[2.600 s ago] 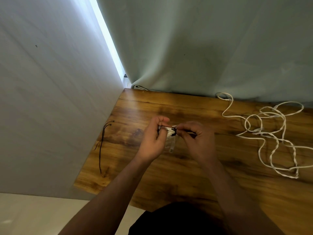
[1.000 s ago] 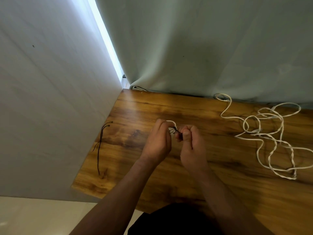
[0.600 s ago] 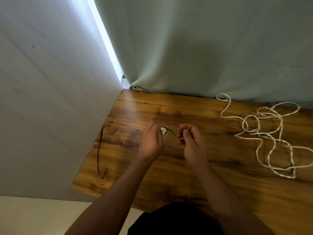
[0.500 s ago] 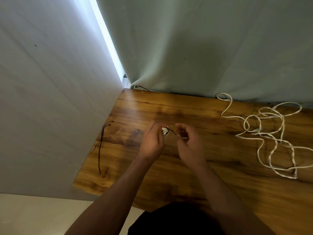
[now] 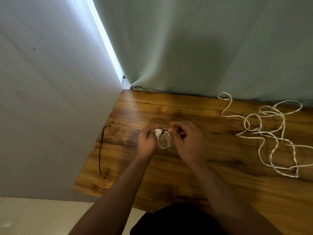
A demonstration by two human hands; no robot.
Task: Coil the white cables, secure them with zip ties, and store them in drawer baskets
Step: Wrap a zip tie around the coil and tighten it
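Over wooden table [image 5: 186, 175], left of centre, cataloguing by size. Leaving loose white cables [image 5: 271, 133] sprawling at far right, well apart from both hands. Leaving spare zip ties [image 5: 101, 150] lying near left edge. Curling left hand [image 5: 146, 141] round top of small coiled cable [image 5: 163, 140], gripping it firmly. Pinching, apparently, with right hand [image 5: 188, 141] the tail of black zip tie [image 5: 163, 131] looped round the coil's neck; blurred, so not asserting more. Judging coil light, soft and springy, liable to unwind if slackened. Recommending hold at tied neck, not at hanging loops.
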